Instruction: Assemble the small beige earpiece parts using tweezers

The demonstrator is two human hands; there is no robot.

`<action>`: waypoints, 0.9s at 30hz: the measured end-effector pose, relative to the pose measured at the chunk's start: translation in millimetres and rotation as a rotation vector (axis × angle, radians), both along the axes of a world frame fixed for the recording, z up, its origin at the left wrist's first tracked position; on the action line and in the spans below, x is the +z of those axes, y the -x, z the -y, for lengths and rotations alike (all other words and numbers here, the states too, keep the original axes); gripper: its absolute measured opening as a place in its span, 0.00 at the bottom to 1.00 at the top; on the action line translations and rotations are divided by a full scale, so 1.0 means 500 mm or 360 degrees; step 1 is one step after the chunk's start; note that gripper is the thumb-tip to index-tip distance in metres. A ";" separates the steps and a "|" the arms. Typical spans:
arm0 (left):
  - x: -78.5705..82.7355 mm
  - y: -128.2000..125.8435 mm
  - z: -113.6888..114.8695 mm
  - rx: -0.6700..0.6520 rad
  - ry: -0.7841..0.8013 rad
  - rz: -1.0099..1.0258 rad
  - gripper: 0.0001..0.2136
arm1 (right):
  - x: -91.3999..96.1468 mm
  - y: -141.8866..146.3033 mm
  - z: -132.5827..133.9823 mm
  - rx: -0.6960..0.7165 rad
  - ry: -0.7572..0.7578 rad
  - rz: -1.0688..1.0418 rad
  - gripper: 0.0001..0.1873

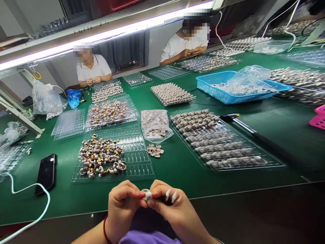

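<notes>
My left hand [121, 207] and my right hand [169, 206] meet at the near edge of the green table [284, 125], fingers pinched together on one small white, ring-shaped part [147, 195] held between them. A red string circles my left wrist. Just beyond my hands lies a clear plastic tray [138, 162] with a heap of small white, brown and yellow parts [100, 157] on its left half. A few loose parts [155, 150] lie to its right, below a clear bag of parts [155, 124].
A clear tray with rows of finished parts [220, 142] lies right of centre. A blue basket [210, 84] holds a bag. A black phone [46, 173] with a white cable lies at left. A black rod [256, 135] crosses at right. Two people in white shirts [92, 66] [182, 42] work opposite.
</notes>
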State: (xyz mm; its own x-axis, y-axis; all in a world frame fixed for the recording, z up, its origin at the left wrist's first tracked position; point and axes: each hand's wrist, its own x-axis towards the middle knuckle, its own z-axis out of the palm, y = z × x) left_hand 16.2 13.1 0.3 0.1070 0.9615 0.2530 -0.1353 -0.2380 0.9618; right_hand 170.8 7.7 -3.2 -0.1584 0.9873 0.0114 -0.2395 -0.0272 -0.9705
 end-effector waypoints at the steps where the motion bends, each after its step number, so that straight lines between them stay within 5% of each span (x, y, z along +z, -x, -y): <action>1: -0.002 0.002 -0.001 -0.0037 0.0017 -0.0035 0.01 | 0.000 -0.001 -0.003 0.0046 0.0029 -0.0039 0.17; 7: -0.014 0.007 -0.004 -0.0114 0.0041 -0.0115 0.09 | 0.003 -0.009 -0.018 0.0441 0.0250 -0.0290 0.21; 11: -0.016 0.005 0.002 -0.0073 -0.0073 -0.0184 0.09 | 0.011 -0.010 -0.019 0.0637 0.0067 -0.0215 0.24; 15: -0.024 0.009 0.005 -0.0067 -0.0232 -0.0257 0.07 | 0.011 -0.013 -0.015 0.0501 -0.0290 0.0100 0.27; 21: -0.026 0.018 0.004 -0.0414 -0.0302 -0.0274 0.30 | 0.018 -0.019 0.001 0.0180 -0.0757 0.0370 0.15; 27: -0.010 0.007 0.018 -0.0400 -0.0319 -0.0310 0.22 | 0.032 -0.007 0.021 0.0035 -0.0912 0.0422 0.15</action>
